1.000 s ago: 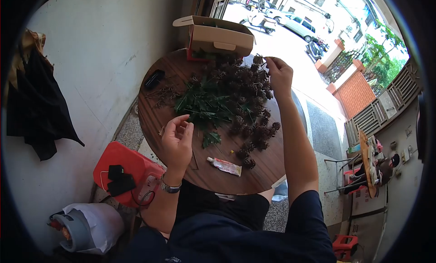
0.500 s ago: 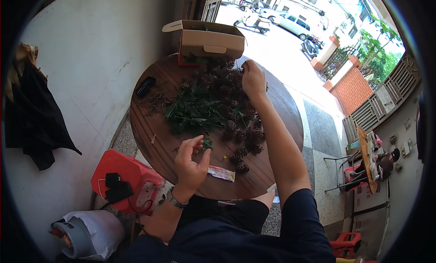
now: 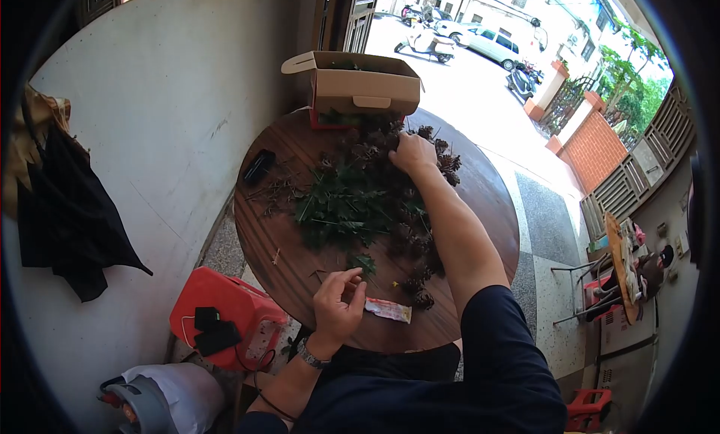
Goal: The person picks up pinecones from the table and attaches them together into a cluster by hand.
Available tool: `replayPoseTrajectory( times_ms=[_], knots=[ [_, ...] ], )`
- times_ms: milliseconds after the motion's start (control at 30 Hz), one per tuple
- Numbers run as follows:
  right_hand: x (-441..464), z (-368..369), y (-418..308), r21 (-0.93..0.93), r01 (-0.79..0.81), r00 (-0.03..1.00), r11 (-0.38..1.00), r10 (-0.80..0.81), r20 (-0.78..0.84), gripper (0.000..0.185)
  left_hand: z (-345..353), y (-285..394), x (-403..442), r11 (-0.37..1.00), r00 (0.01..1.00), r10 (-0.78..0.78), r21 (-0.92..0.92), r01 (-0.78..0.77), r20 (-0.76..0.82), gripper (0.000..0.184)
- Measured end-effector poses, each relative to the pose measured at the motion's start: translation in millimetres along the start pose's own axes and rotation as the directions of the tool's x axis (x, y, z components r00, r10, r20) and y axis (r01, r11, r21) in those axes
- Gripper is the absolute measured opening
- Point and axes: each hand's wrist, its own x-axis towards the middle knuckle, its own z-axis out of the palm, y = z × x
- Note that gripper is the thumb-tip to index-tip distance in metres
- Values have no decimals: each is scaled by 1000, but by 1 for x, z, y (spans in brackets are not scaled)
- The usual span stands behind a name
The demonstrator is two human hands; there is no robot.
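Note:
My right hand (image 3: pixel 414 153) reaches over the far right of the round table into a heap of brown pine cones (image 3: pixel 448 162). Its fingers are bent down and closed on a pine cone, partly hidden by the hand and the heap. Near the front edge hovers my left hand (image 3: pixel 339 306), fingers loosely curled, thumb apart, with nothing visible in it. Just beyond it lies a loose green leaf sprig (image 3: pixel 363 264). A pile of green leaf sprigs (image 3: pixel 341 205) sits mid-table beside the cones. A printed plastic packet (image 3: pixel 388 310) lies right of my left hand.
An open cardboard box (image 3: pixel 367 85) stands at the table's (image 3: pixel 262 231) far edge. A black object (image 3: pixel 259 167) and brown twigs lie at left. A red stool (image 3: pixel 225 306) with black devices and a gas cylinder (image 3: pixel 161 400) stand at lower left. Another person sits at the far right.
My right hand has moved left and lower into the pine cones. The left hand's fingers have drawn closer to the thumb. The whole view has shifted slightly.

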Motion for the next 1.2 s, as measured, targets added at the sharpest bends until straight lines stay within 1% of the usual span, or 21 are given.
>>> replayPoseTrajectory(
  times_ms=[67,100,200,233,333,367,467,533,667,733,767,833,867,933,967,1000,1033,1067,1100,1133,1200],
  knots=[
    [5,-2,5,43,6,998,999,-4,-61,46,1,0,1,1000,1000,-3,-17,3,12,26],
    [4,-3,9,91,22,991,996,-10,-131,41,1,-1,1,1000,1000,-9,-24,10,13,26],
    [-5,-22,18,172,25,962,985,24,-274,39,1,-3,0,999,1000,-16,-38,17,6,25],
    [-7,-30,22,217,5,953,976,61,-298,39,0,-3,0,999,1000,-16,-42,16,3,24],
    [-17,-54,36,293,2,926,956,109,-362,39,0,-1,0,998,1000,-24,-54,23,-20,25],
    [-17,-57,44,296,1,917,955,118,-381,38,0,1,0,998,999,-27,-50,25,-29,26],
    [-27,-68,58,381,54,881,923,135,-453,38,0,5,0,999,998,-28,-42,25,-59,28],
    [-40,-77,62,461,74,874,885,165,-457,38,2,7,1,999,997,-31,-45,28,-70,32],
    [-71,-93,54,569,115,877,814,187,-443,40,25,30,27,993,994,-16,-117,3,-110,58],
    [-92,-95,41,590,206,863,781,139,-486,38,40,40,43,984,992,-36,-177,14,-122,74],
    [-109,-97,31,601,248,856,760,118,-503,38,48,45,50,943,987,-121,-324,80,-109,74],
    [-150,-103,6,659,312,874,684,64,-481,35,59,54,66,785,960,-276,-587,197,-47,76],
    [-173,-105,-6,688,339,882,642,37,-470,34,60,55,72,690,969,-246,-701,180,8,74],
    [-214,-100,-28,775,369,907,513,-19,-420,29,60,52,77,451,981,-164,-877,167,103,69],
    [-231,-94,-36,768,418,884,486,-24,-466,27,56,49,76,380,969,-155,-895,236,190,55],
    [-246,-90,-43,757,468,857,457,-27,-514,26,52,51,69,382,970,-129,-892,242,208,52],
    [-261,-91,-48,805,452,868,385,20,-496,23,44,59,62,386,968,-101,-888,249,228,49],
    [-272,-91,-50,803,455,859,385,49,-510,23,40,64,52,391,965,-74,-883,261,252,46],
    [-283,-91,-51,803,454,851,386,79,-519,22,40,62,38,645,983,-30,-748,157,181,43],
    [-294,-89,-52,803,453,842,388,110,-528,21,42,58,21,838,991,37,-544,38,126,41],
    [-317,-80,-59,771,477,792,421,175,-585,20,44,58,-3,833,990,-2,-547,78,138,36]
  ],
)
